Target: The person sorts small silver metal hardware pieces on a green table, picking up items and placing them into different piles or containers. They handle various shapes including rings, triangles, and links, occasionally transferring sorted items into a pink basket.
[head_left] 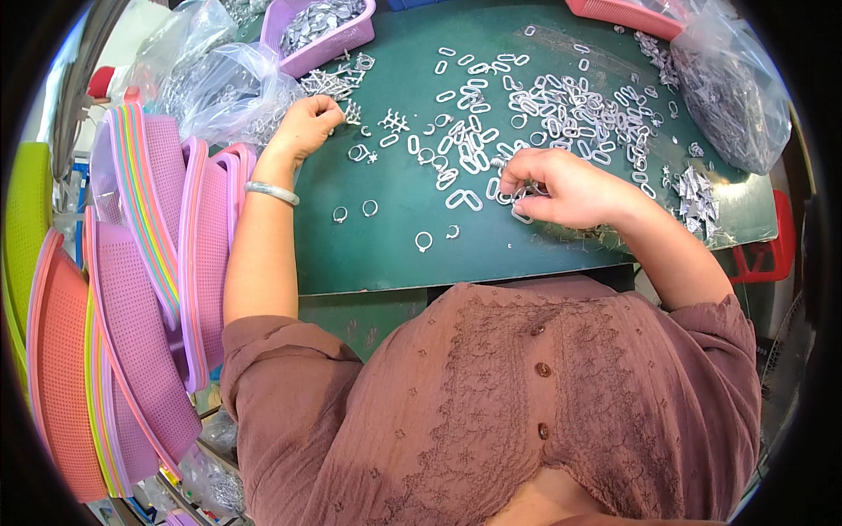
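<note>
My right hand (561, 186) pinches oval metal links (513, 195), the loose pile just beyond; my left hand (309, 123) curls shut over star-shaped pieces (344, 112)

shiny metal links (526, 96), matt green tabletop (395, 245)

Oval links (491, 114) crowd mat (386, 254); near edge seems open

Silver-grey oval links (463, 200) scattered over dark green tabletop (386, 245).
</note>
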The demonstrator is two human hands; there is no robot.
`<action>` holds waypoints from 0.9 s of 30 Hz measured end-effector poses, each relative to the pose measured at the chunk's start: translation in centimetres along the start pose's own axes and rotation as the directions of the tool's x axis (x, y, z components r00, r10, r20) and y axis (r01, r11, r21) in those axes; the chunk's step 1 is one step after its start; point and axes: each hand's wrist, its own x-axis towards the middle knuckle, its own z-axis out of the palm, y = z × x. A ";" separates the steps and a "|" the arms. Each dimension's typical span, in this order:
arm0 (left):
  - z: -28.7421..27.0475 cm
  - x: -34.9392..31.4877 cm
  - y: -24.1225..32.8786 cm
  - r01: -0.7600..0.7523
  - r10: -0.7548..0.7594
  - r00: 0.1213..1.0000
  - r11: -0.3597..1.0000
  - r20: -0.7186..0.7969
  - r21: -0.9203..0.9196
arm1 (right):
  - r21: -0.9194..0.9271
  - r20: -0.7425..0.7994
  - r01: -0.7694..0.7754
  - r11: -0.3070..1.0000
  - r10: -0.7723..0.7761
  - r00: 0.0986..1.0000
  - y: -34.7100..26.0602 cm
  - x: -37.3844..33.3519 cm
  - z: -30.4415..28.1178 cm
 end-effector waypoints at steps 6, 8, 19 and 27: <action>1.0 -0.3 0.7 -0.062 0.063 0.998 0.994 0.010 -0.094 | 0.002 -0.008 0.001 1.000 -0.001 1.000 0.0 -0.2 0.0; 1.2 -0.2 1.1 -0.047 0.054 0.998 0.980 0.031 -0.192 | 0.000 0.000 0.006 1.000 -0.006 1.000 0.0 -0.2 0.0; 1.3 -0.5 2.9 0.066 -0.018 0.993 0.904 0.116 -0.422 | 0.028 -0.023 -0.004 1.000 0.004 1.000 0.3 -0.7 0.0; 1.6 -0.1 1.8 0.040 -0.010 0.997 0.909 0.074 -0.415 | 0.039 -0.011 -0.010 0.999 0.011 1.000 0.6 -0.8 0.1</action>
